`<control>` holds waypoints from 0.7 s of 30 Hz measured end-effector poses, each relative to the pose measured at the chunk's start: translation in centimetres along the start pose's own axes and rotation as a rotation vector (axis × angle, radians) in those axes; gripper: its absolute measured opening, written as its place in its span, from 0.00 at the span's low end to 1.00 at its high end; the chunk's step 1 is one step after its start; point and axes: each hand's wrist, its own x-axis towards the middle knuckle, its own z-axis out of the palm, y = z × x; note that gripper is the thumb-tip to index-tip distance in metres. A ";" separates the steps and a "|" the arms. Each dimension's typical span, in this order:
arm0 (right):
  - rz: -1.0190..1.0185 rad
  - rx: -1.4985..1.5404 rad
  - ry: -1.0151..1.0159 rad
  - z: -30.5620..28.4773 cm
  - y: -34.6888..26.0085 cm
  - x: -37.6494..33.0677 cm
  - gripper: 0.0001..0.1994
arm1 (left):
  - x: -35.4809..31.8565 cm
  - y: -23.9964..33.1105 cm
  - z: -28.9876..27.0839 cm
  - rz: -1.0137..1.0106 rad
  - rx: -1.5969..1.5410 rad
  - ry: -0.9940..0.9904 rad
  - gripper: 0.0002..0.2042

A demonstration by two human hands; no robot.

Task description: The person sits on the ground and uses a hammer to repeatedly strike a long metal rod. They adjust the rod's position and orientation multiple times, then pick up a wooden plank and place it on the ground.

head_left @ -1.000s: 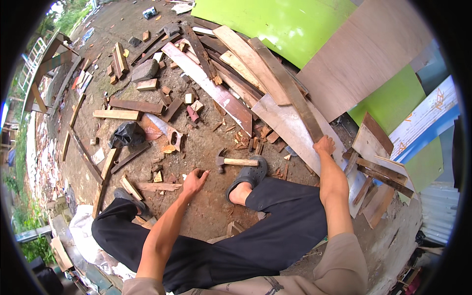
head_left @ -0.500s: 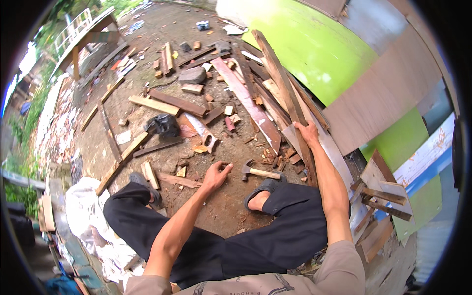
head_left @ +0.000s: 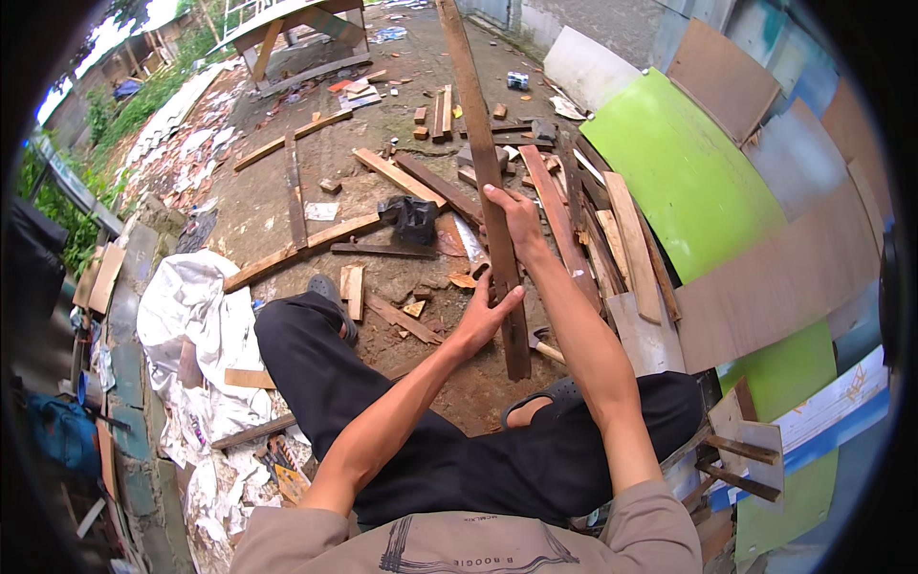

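Observation:
A long brown wooden plank [head_left: 475, 124] stands nearly upright in front of me, its lower end near the ground between my feet. My right hand [head_left: 513, 222] is wrapped round it about midway up. Lower down, my left hand [head_left: 486, 314] is against the plank, thumb across its front face and fingers at its left edge. Behind the plank, a handsaw [head_left: 469, 241] lies on the ground, partly covered. The hammer [head_left: 546, 349] sits just right of the plank's lower end, with part of it hidden.
A black plastic bag [head_left: 411, 220] lies among scattered timber pieces ahead. More planks [head_left: 631, 244] are piled at right beside a lime green panel [head_left: 679, 172]. White sacking [head_left: 191, 316] spreads at my left. A wooden table [head_left: 296, 29] stands far off at the left.
My right hand has brought the plank from the pile at right to the middle, more upright. My left hand has risen from near the ground onto the plank. The view has turned rightward.

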 end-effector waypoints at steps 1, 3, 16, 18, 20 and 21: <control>-0.009 -0.013 -0.021 1.3 0.2 0.6 0.22 | -0.7 0.8 -0.1 0.052 -0.042 0.066 0.43; 0.029 0.047 -0.101 4.2 -0.4 0.6 0.23 | -1.8 1.0 -1.9 0.039 -0.206 0.138 0.40; 0.283 0.194 -0.089 9.9 7.9 1.6 0.26 | -7.6 -1.1 -7.3 0.062 0.216 0.494 0.35; 0.323 0.131 -0.096 10.5 9.3 1.3 0.25 | -8.1 -1.8 -8.1 0.163 0.418 0.663 0.27; 0.331 0.090 -0.072 10.4 12.5 2.0 0.26 | -8.5 -2.2 -8.8 0.111 0.582 0.693 0.24; 0.241 0.039 0.054 7.8 15.7 5.0 0.27 | -7.4 -1.8 -7.6 0.061 0.546 0.676 0.23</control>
